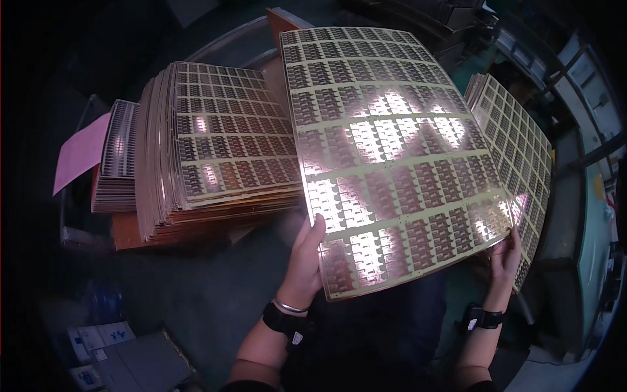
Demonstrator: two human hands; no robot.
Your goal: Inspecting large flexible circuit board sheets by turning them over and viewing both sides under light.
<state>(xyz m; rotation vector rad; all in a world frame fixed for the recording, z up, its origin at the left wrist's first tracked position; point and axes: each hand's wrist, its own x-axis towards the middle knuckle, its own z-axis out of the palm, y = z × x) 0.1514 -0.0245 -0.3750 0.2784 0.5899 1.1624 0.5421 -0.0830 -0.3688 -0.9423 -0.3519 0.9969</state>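
A large circuit board panel (424,176), pale green with rows of shiny copper patterns, is held up tilted in front of me. My left hand (305,258) grips its lower left edge, thumb on the face and fingers hidden behind. At the lower right edge, my right hand (505,253) holds the same panel, its fingers partly behind it. Left of the panel leans a thick stack of similar panels (228,130). Behind its right side stands another group of panels (519,144), partly covered by the held one.
A smaller stack of panels (119,144) with a pink sheet (80,153) sits at the far left. Orange-brown boards (127,232) lie under the stacks. Grey and white boxes (137,362) are on the floor at lower left. A pale green cabinet (597,242) stands at right.
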